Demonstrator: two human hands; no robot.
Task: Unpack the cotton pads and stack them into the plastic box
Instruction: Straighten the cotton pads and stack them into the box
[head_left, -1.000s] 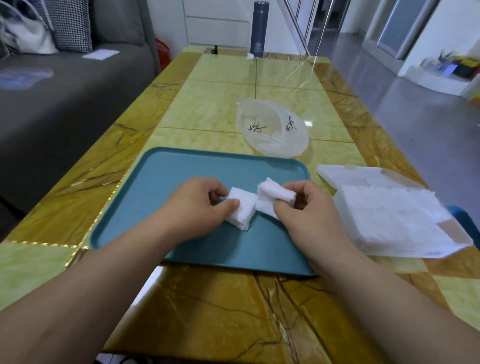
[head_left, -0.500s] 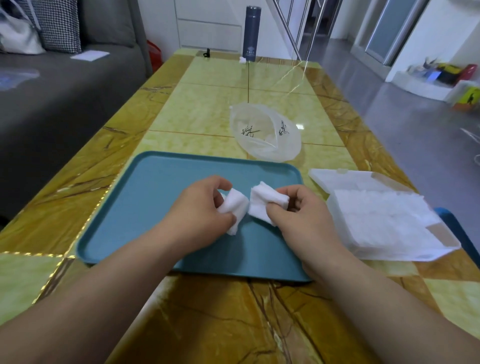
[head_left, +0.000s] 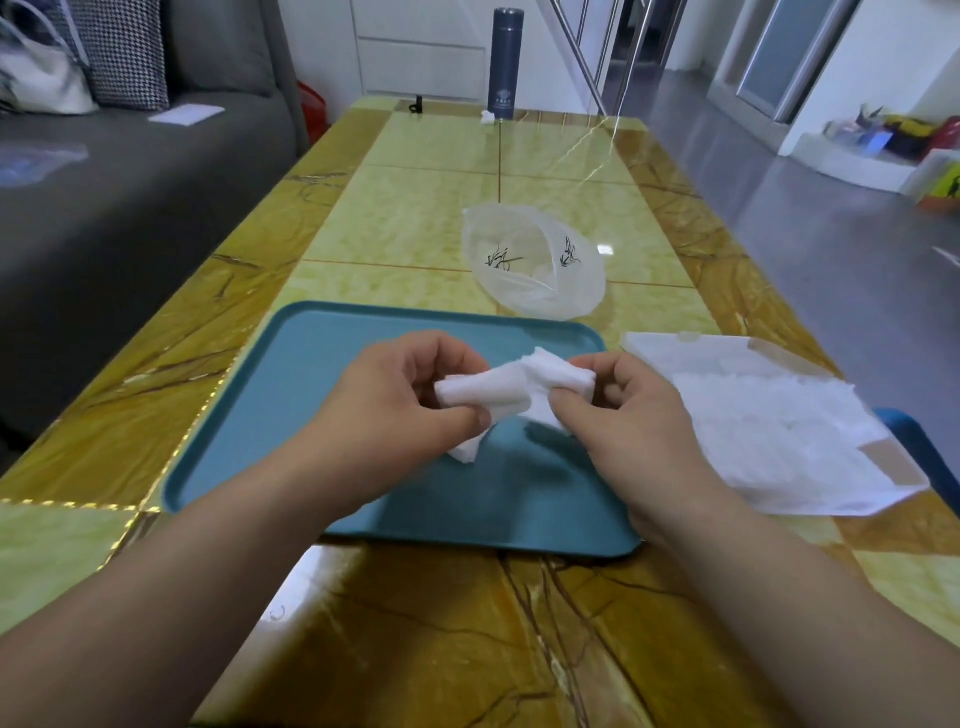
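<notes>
Left hand and right hand met over a teal tray, each pinching one end of a bunch of white cotton pads between thumb and curled fingers. Several fingertips were hidden behind the soft, crumpled pads, and how many pads made up the bunch could not be told. Both bare forearms reached in from the bottom edge, wrists low over the tray, a smooth rectangle with rounded corners lying on the glossy yellow-and-brown marbled bench. Just right of the tray lay an opened white pack, flat and quilted in look. Beyond the tray sat a translucent container with black markings, probably the plastic box, its contents too faint to make out. A dark cylindrical flask stood at the bench's far end.
</notes>
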